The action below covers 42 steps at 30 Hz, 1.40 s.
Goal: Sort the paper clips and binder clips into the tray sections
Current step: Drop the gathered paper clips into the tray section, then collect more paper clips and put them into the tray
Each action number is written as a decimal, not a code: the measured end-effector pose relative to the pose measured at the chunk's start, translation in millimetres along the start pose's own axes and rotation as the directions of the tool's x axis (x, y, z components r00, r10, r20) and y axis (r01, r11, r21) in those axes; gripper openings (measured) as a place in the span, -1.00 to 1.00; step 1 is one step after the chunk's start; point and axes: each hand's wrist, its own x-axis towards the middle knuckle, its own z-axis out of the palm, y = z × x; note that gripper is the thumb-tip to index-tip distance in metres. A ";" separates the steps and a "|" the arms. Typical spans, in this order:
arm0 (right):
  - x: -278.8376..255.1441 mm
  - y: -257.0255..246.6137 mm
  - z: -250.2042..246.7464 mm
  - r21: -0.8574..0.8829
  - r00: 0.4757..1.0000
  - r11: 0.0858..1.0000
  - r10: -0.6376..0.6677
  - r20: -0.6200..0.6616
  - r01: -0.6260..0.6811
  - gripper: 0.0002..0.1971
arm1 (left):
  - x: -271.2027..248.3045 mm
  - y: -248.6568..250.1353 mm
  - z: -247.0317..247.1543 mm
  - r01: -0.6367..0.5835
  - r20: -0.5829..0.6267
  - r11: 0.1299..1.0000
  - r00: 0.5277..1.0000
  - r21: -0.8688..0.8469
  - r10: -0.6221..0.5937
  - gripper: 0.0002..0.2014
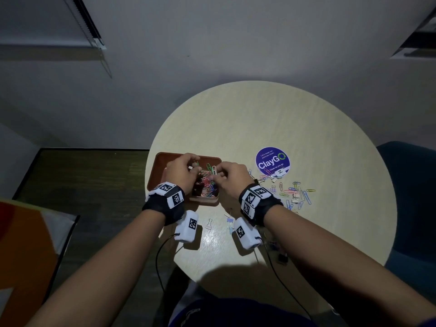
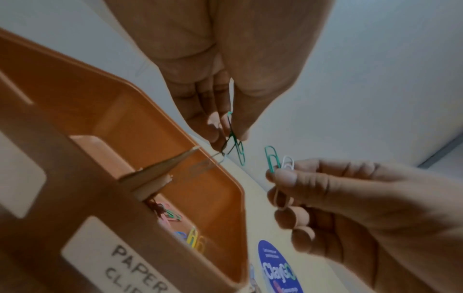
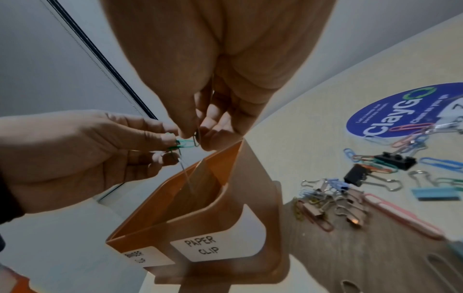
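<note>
Both hands are held over the orange tray [image 1: 160,169] at the table's [image 1: 271,119] nine o'clock: green paper clips [image 2: 235,146] are pinched by the left hand [image 1: 181,169], a green-and-white pair [image 2: 279,160] by the right hand [image 1: 230,178], apparently being untangled above the paper-clip section. Unsorted clips [image 1: 295,192] lie at three o'clock.

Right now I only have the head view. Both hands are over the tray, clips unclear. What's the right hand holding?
Observer: In the left wrist view, the right hand pinches a green paper clip and a white paper clip.
Operator: Left hand?
Observer: The left hand pinches a bunch of green clips that look tangled; one dangles below the fingertips.
Operator: Are the sections marked?
Observer: The right wrist view shows a PAPER CLIP label on the front of the tray.
</note>
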 end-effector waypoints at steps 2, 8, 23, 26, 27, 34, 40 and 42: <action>0.4 -2.9 4.2 -0.008 1.000 1.000 0.006 0.017 -0.006 -0.86 | -2.3 -4.7 -0.2 -0.034 0.030 0.999 0.999 0.013 0.034 -0.76; -9.0 11.5 -4.5 -0.057 1.000 0.998 0.029 0.003 -0.028 -0.89 | -7.6 -2.2 4.5 -0.029 0.027 0.998 0.999 0.062 0.028 -0.95; -68.0 126.8 -73.9 -0.077 0.962 0.961 0.258 -0.093 -0.265 -0.85 | -52.2 35.9 79.4 -0.209 0.392 0.965 0.910 0.156 0.133 -0.87; -77.2 154.3 -86.6 -0.106 0.945 0.942 0.309 -0.104 -0.320 -0.84 | -55.7 31.6 98.6 -0.212 0.429 0.954 0.897 0.211 0.105 -0.84; -79.1 162.4 -90.6 -0.120 0.943 0.937 0.317 -0.100 -0.328 -0.84 | -55.0 30.0 105.6 -0.230 0.436 0.943 0.893 0.238 0.108 -0.81; -81.4 203.4 -112.1 -0.190 0.939 0.922 0.315 -0.138 -0.337 -0.83 | -40.8 37.2 146.1 -0.191 0.433 0.909 0.901 0.369 0.013 -0.50; -66.7 232.5 -127.0 -0.303 0.949 0.901 0.278 -0.149 -0.311 -0.77 | -26.1 41.2 167.5 -0.127 0.427 0.892 0.901 0.435 -0.080 -0.37; -62.1 240.4 -130.2 -0.386 0.957 0.876 0.261 -0.124 -0.289 -0.61 | -29.4 41.5 170.6 -0.143 0.417 0.888 0.907 0.437 -0.059 -0.47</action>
